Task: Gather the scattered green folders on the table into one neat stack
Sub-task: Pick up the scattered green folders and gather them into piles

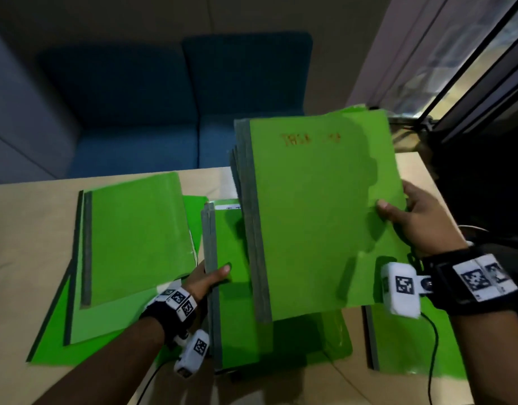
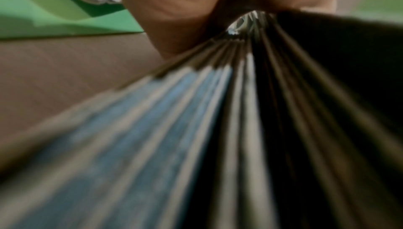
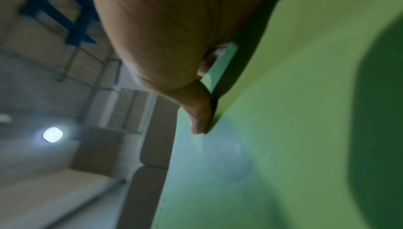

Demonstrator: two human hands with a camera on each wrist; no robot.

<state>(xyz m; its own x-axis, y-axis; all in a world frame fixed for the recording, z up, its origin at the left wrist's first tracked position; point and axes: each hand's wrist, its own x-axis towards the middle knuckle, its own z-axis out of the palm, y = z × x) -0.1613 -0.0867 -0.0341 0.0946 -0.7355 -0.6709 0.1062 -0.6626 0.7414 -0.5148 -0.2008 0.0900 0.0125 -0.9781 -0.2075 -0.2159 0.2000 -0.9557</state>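
My right hand grips the right edge of a bundle of green folders with grey spines, lifted and tilted above the table; its thumb lies on the top cover. My left hand holds the spine edge of a second stack of green folders lying on the table under the bundle, thumb on top. The left wrist view shows the stack's page edges close up. More green folders lie spread at the left, and one green folder sits at the near right.
The wooden table has bare room at the far left and near edge. A blue sofa stands beyond the table. A window frame is at the right. A black cable runs from my right wrist.
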